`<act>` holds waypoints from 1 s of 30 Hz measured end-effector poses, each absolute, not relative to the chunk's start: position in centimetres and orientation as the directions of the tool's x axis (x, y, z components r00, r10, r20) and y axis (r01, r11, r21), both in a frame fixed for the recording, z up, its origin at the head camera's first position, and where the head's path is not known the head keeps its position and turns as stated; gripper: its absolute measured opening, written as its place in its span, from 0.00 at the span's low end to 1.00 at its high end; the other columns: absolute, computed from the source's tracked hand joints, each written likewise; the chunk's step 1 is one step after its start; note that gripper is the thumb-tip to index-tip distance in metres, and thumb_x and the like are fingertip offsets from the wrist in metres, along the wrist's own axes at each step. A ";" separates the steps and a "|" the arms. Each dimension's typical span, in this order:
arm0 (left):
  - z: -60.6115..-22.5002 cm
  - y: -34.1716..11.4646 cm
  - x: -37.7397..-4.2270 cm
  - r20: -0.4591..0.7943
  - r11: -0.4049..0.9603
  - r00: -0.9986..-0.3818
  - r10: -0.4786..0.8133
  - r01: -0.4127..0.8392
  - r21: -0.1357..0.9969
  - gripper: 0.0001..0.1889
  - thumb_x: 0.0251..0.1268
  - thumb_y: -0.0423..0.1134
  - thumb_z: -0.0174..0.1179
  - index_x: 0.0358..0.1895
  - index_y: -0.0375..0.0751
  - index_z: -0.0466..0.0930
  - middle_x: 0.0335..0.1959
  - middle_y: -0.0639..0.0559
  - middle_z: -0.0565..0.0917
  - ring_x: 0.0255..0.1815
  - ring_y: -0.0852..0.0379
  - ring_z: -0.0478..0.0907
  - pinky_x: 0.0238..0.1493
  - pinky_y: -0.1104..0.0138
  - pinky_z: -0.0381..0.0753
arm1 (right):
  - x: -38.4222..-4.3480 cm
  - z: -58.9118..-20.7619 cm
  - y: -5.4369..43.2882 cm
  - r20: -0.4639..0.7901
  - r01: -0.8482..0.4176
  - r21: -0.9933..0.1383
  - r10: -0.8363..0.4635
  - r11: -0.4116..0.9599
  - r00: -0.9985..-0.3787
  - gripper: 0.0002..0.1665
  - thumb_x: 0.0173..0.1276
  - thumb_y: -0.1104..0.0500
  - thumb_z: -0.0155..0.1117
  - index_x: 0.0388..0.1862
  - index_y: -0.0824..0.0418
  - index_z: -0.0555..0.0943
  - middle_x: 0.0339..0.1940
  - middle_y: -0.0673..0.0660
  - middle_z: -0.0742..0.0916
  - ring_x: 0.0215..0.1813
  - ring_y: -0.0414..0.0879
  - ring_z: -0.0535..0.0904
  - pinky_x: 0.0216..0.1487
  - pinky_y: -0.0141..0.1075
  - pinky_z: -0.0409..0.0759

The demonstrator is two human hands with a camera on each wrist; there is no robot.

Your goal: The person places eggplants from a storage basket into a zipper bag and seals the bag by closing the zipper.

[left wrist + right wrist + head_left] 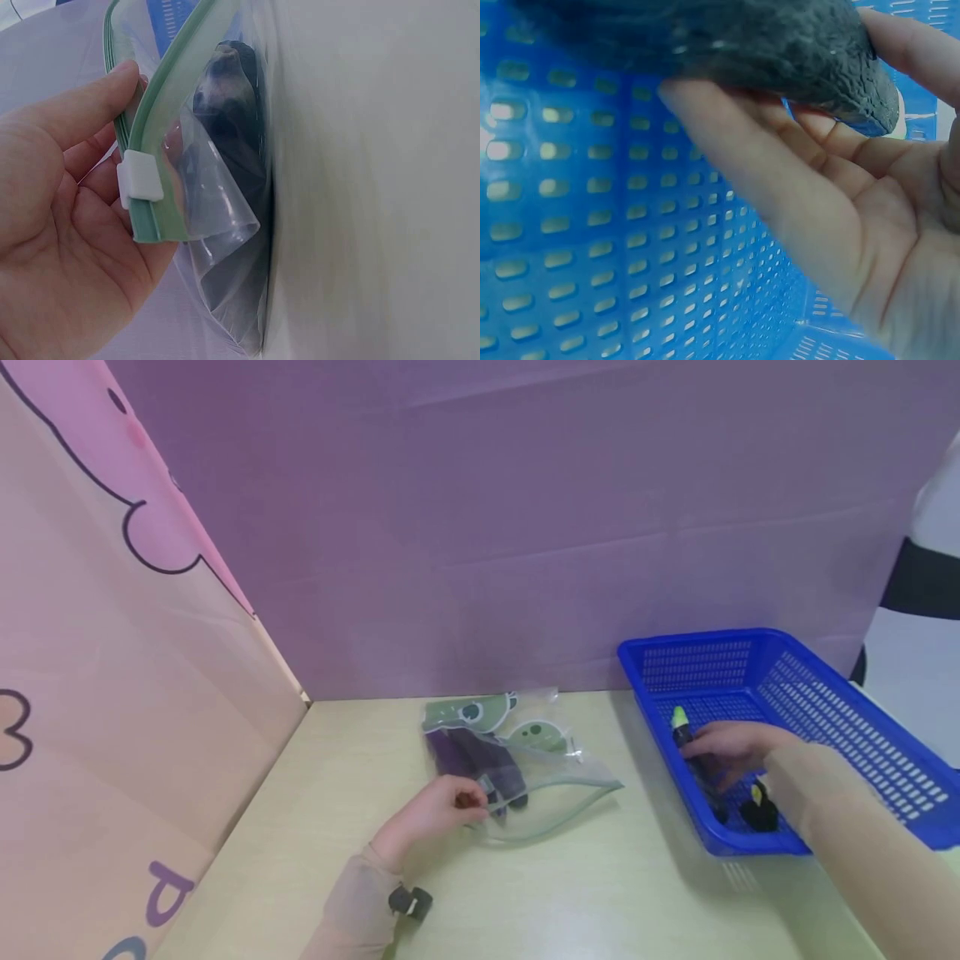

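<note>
A clear slider zip bag [555,768] with a green-edged mouth lies on the table, its mouth spread apart. Long dark purple things [468,756] are inside it. My left hand [438,814] pinches the bag's rim; the left wrist view shows the thumb beside the white slider [140,176]. Inside the blue basket [678,772], my right hand [738,747] grips a long, dark, wrinkled thing with a lime-green tip [680,720]. Up close in the right wrist view, the dark thing [802,56] lies between thumb and fingers. A small black thing with a yellow part [759,810] sits near the basket's front.
The basket stands at the right of the pale table [337,760]. A purple cloth wall [487,543] rises behind the table, and a printed pink panel [135,693] bounds the left side. The bag carries printed green shapes [540,737].
</note>
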State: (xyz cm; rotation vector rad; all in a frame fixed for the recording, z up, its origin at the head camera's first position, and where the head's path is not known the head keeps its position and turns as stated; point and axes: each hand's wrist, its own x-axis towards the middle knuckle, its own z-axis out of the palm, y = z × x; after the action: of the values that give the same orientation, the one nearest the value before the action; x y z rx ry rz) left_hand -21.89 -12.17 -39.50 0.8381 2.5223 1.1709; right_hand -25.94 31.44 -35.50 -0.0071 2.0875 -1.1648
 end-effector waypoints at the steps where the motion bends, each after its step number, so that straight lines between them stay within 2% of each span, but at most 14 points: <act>1: -39.5 -12.2 -21.9 0.026 0.517 -0.807 0.589 0.401 0.757 0.02 0.60 0.32 0.61 0.33 0.38 0.82 0.30 0.51 0.83 0.31 0.64 0.76 0.36 0.73 0.78 | -26.0 -35.5 31.5 -0.594 0.331 -0.736 -0.331 0.590 -0.733 0.42 0.70 0.56 0.52 0.66 0.84 0.45 0.63 0.85 0.62 0.64 0.76 0.63 0.55 0.60 0.75; 4: -39.5 -12.2 -21.9 0.023 0.519 -0.808 0.589 0.400 0.755 0.02 0.60 0.32 0.61 0.33 0.38 0.82 0.30 0.52 0.83 0.31 0.64 0.76 0.36 0.74 0.78 | -26.0 -35.4 31.6 -0.591 0.335 -0.736 -0.318 0.589 -0.741 0.44 0.70 0.54 0.52 0.66 0.84 0.44 0.63 0.85 0.61 0.64 0.76 0.62 0.55 0.59 0.75; 6: -39.5 -12.2 -21.9 0.024 0.520 -0.807 0.590 0.402 0.754 0.02 0.60 0.32 0.62 0.33 0.37 0.82 0.30 0.52 0.83 0.31 0.64 0.76 0.36 0.73 0.78 | -26.1 -35.3 31.7 -0.584 0.334 -0.740 -0.311 0.584 -0.750 0.43 0.70 0.53 0.52 0.66 0.83 0.47 0.61 0.83 0.66 0.61 0.73 0.68 0.54 0.57 0.77; 9: -39.5 -12.1 -21.9 0.022 0.520 -0.807 0.591 0.401 0.754 0.03 0.60 0.33 0.62 0.34 0.37 0.82 0.30 0.52 0.83 0.31 0.64 0.76 0.36 0.74 0.78 | -26.1 -35.2 31.7 -0.576 0.324 -0.741 -0.308 0.588 -0.757 0.37 0.70 0.52 0.52 0.63 0.81 0.58 0.52 0.72 0.77 0.51 0.60 0.78 0.51 0.53 0.79; 11: -39.5 -12.1 -21.9 0.020 0.520 -0.807 0.590 0.398 0.756 0.03 0.60 0.33 0.62 0.33 0.37 0.82 0.30 0.52 0.83 0.31 0.64 0.76 0.36 0.74 0.78 | -26.2 -35.0 31.6 -0.576 0.321 -0.737 -0.305 0.595 -0.758 0.34 0.70 0.51 0.52 0.61 0.79 0.63 0.46 0.64 0.81 0.46 0.51 0.80 0.50 0.50 0.81; 13: -39.6 -12.1 -22.0 0.020 0.519 -0.807 0.591 0.399 0.756 0.02 0.60 0.32 0.62 0.33 0.37 0.82 0.30 0.52 0.83 0.31 0.65 0.76 0.36 0.74 0.78 | -26.2 -34.9 31.6 -0.576 0.318 -0.736 -0.307 0.597 -0.758 0.32 0.71 0.51 0.52 0.59 0.77 0.66 0.43 0.59 0.82 0.43 0.48 0.80 0.49 0.48 0.81; 20: -39.6 -12.2 -22.0 0.027 0.515 -0.806 0.591 0.403 0.757 0.02 0.60 0.33 0.62 0.33 0.37 0.82 0.30 0.51 0.83 0.30 0.66 0.75 0.36 0.74 0.78 | -26.2 -34.9 31.6 -0.554 0.316 -0.753 -0.296 0.577 -0.778 0.27 0.71 0.51 0.51 0.55 0.74 0.70 0.39 0.56 0.82 0.42 0.46 0.81 0.49 0.48 0.81; 30: -39.6 -12.2 -22.1 0.031 0.503 -0.800 0.600 0.407 0.763 0.02 0.59 0.32 0.62 0.33 0.37 0.82 0.30 0.50 0.83 0.30 0.67 0.75 0.36 0.75 0.78 | -26.5 -35.2 32.1 -0.517 0.313 -0.785 -0.286 0.535 -0.807 0.31 0.73 0.51 0.48 0.60 0.78 0.64 0.37 0.53 0.82 0.40 0.44 0.82 0.50 0.47 0.81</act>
State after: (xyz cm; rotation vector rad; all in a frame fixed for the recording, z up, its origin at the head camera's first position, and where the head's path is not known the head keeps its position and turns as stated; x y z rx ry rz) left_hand -22.11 -12.21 -39.60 0.8563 2.5094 1.1788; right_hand -26.52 32.06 -35.21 0.0219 2.1627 -1.2734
